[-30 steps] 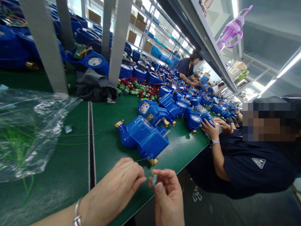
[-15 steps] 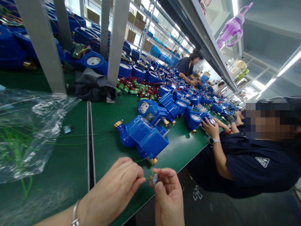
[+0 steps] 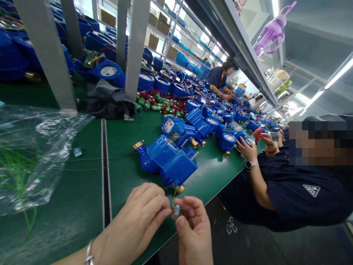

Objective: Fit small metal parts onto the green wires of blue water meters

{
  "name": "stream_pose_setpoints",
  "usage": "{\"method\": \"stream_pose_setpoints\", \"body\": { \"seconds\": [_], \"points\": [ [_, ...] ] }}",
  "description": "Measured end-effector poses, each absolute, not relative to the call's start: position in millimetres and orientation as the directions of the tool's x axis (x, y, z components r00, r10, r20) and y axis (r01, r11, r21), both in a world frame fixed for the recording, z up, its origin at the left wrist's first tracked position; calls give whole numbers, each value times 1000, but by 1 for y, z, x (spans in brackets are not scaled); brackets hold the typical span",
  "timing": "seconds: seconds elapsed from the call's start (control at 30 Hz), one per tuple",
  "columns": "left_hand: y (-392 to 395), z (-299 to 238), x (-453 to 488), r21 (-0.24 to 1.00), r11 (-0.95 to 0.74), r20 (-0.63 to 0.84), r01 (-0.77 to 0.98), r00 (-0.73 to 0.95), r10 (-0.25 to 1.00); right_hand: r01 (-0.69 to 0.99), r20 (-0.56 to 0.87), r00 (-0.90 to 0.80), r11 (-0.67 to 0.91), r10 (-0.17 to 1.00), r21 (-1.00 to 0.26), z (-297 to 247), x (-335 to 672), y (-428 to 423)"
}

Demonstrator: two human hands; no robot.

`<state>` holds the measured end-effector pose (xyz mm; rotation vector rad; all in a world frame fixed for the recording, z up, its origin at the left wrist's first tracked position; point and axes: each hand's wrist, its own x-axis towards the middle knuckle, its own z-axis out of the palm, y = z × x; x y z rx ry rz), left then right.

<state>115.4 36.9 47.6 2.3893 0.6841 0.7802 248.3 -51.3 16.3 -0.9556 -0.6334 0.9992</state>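
Note:
My right hand [image 3: 193,226] pinches a small pale-blue wire seal [image 3: 177,210] between thumb and fingers. Beside it, my left hand [image 3: 146,211] is closed, its thumb and forefinger on the thin green wire [image 3: 174,198] at the seal. The wire runs up to the brass end of a blue water meter [image 3: 172,158] lying on its side just beyond my hands. What lies under the left fingers is mostly hidden. Behind that meter lies another blue water meter [image 3: 168,126] with its dial showing.
A clear plastic bag [image 3: 52,129] with green wires lies at left, near a loose pale-blue piece [image 3: 77,151]. Grey cloth [image 3: 106,99], green batteries [image 3: 157,106] and many meters fill the back. Metal posts [image 3: 135,48] rise from the bench; a co-worker [image 3: 275,184] at right holds a red tool [image 3: 257,135].
My right hand has moved slightly left with the seal, so both hands are now closer together. The co-worker at right has raised a red tool.

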Motion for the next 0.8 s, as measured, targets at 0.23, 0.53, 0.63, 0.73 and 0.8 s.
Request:
{"method": "stream_pose_setpoints", "body": {
  "seconds": [0.23, 0.53, 0.63, 0.73, 0.8],
  "points": [
    [45, 52, 119, 913, -267, -5, 309, 663, 749, -204, 105, 394, 198, 913, -959, 17, 251, -52],
    [53, 51, 118, 945, -173, -95, 278, 739, 667, 93, 369, 354, 360, 860, -928, 37, 255, -47],
    [52, 51, 118, 921, -295, 2, 256, 753, 658, 127, 393, 321, 372, 862, -920, 41, 258, -44],
    [51, 56, 119, 852, -448, 86, 270, 773, 629, 127, 395, 317, 374, 862, -919, 40, 262, -43],
    [50, 61, 121, 850, -463, 111, 252, 774, 624, 143, 406, 340, 380, 848, -914, 37, 263, -43]
  ]
}}
